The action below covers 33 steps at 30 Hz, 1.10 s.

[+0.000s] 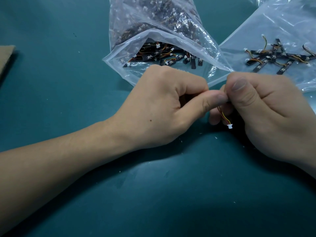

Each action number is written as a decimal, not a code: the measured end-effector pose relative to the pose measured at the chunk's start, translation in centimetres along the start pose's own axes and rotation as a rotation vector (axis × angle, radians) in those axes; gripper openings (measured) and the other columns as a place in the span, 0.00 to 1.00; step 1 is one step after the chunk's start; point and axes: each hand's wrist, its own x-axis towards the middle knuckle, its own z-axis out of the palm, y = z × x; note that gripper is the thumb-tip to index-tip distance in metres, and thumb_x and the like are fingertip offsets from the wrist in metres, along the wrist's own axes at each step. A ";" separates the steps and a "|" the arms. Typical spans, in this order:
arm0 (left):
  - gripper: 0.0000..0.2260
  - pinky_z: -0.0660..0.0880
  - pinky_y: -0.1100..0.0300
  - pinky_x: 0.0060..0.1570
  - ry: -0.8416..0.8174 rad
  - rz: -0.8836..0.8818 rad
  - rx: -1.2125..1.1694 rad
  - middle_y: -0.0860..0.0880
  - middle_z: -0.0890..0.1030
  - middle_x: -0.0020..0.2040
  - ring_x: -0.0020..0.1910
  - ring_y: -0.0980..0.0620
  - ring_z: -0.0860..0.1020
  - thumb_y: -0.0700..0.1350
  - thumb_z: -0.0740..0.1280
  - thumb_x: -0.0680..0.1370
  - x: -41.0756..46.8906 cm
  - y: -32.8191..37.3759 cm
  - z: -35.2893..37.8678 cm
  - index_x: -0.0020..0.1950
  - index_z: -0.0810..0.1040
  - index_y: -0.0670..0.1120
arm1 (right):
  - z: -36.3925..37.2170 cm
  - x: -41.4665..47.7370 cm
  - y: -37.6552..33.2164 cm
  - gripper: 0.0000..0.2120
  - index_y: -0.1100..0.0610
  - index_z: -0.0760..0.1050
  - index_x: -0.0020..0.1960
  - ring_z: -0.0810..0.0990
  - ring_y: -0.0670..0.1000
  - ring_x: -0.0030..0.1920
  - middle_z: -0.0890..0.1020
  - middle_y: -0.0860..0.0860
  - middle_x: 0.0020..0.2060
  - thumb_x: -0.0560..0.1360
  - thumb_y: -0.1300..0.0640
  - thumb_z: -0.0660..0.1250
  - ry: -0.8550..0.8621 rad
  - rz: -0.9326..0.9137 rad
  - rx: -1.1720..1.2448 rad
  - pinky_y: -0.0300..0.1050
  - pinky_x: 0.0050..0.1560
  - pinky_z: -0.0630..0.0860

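Note:
My left hand (164, 103) and my right hand (266, 113) meet over the teal table, thumbs and fingers curled together around a small part that they hide. A short red, yellow and black wire (224, 116) hangs down between them and ends in a white connector (229, 126). Just beyond my hands lies an open clear plastic bag (153, 36) with several black strip boards with wires (164, 56) at its mouth.
To the right, several more black boards with wires (280, 59) lie on a flat clear bag (273, 28). A piece of brown cardboard (6, 60) sits at the left edge. White flecks (215, 138) dot the teal table (171, 194) near my hands.

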 end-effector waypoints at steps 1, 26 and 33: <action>0.18 0.68 0.57 0.31 0.002 0.001 0.007 0.49 0.75 0.26 0.28 0.48 0.73 0.48 0.69 0.82 0.0 0.0 0.0 0.32 0.78 0.49 | 0.0 0.0 0.0 0.22 0.45 0.74 0.40 0.81 0.51 0.35 0.83 0.47 0.36 0.85 0.36 0.52 -0.001 0.005 0.002 0.39 0.36 0.74; 0.12 0.75 0.58 0.53 0.179 -0.095 -0.091 0.50 0.83 0.45 0.48 0.54 0.80 0.41 0.60 0.83 0.1 -0.9 0.2 0.51 0.84 0.42 | -0.2 -0.2 0.2 0.20 0.53 0.73 0.39 0.80 0.52 0.31 0.84 0.50 0.35 0.86 0.46 0.58 0.042 0.022 0.069 0.40 0.35 0.73; 0.12 0.62 0.46 0.74 0.131 -0.189 0.158 0.56 0.78 0.65 0.72 0.54 0.71 0.46 0.64 0.77 0.4 -0.9 0.3 0.58 0.82 0.52 | -0.5 0.2 0.0 0.13 0.48 0.77 0.41 0.79 0.54 0.28 0.83 0.56 0.34 0.81 0.48 0.60 0.062 0.087 0.330 0.39 0.31 0.72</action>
